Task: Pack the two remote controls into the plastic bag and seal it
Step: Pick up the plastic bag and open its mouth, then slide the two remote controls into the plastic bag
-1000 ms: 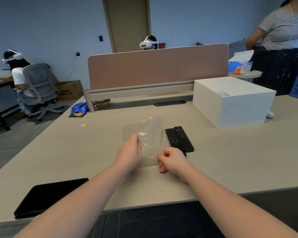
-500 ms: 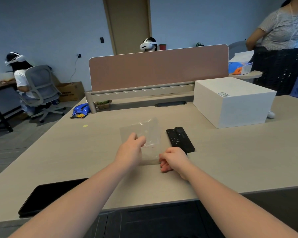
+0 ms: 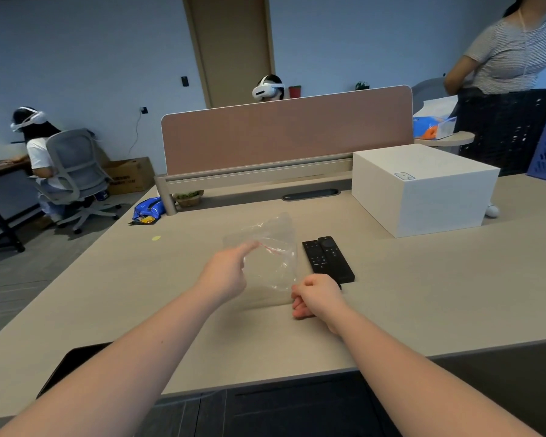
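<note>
A clear plastic bag [image 3: 275,266] with a red zip strip is held up, crumpled, just above the beige desk [image 3: 407,294]. My left hand [image 3: 229,274] reaches along the bag's left side, and its fingertips pinch the bag at the red strip. Closed into a fist, my right hand [image 3: 317,298] grips the bag's near right corner. Two black remote controls lie side by side on the desk right of the bag, the left remote [image 3: 314,257] touching the right remote [image 3: 336,260]. Their near ends sit just beyond my right hand.
A white box [image 3: 423,190] stands at the back right. A pink divider panel [image 3: 284,130] closes the desk's far side. A black tablet [image 3: 67,367] lies at the near left edge, a blue packet [image 3: 147,211] at the far left. A person stands at the right.
My left hand has slid forward along the bag to the red strip, and the bag has lifted and crumpled. My right hand has stayed at the near corner.
</note>
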